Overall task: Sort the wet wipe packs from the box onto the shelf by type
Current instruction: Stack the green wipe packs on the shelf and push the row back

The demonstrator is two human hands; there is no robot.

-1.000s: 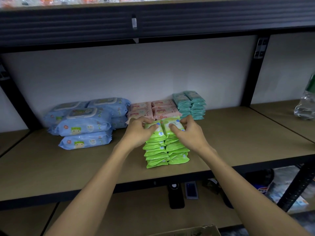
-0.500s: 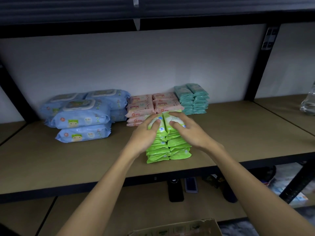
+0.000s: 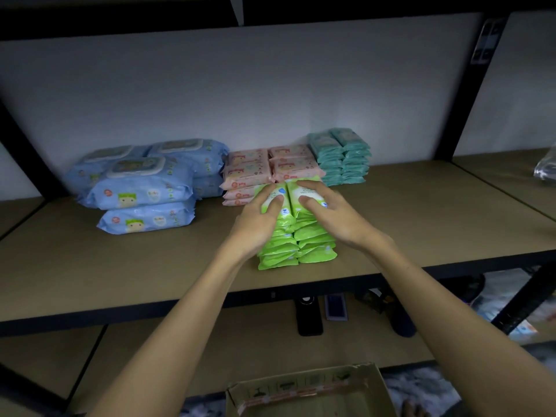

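Both hands lay on top of the green wet wipe packs (image 3: 296,236), which stood in two side-by-side stacks near the front edge of the shelf (image 3: 421,218), close to the centre of the view. The left hand (image 3: 258,219) rested on the left stack with its fingers (image 3: 275,203) stretched fairly straight over the top pack, thumb down the stack's side. The right hand (image 3: 329,210) covered the right stack likewise, its fingers laid flat and only slightly bent across the top pack; neither hand curled round a pack.

Just behind the green stacks, toward 12 o'clock, sat the pink packs (image 3: 267,168) in two low stacks, touching or nearly touching the green ones. Beside the pink packs, at about 1 o'clock from the hands, stood the teal packs (image 3: 341,156) in two stacks near the back wall. At about 10 o'clock lay the large blue packs (image 3: 144,188) with lidded tops, piled loosely, one lying alone in front.

At 6 o'clock, at the bottom edge of the view, the open cardboard box (image 3: 310,389) showed its flaps. Under the shelf, a dark phone-like object (image 3: 310,316) lay on the lower shelf. At 3 o'clock, a clear plastic item (image 3: 546,170) sat partly out of view.
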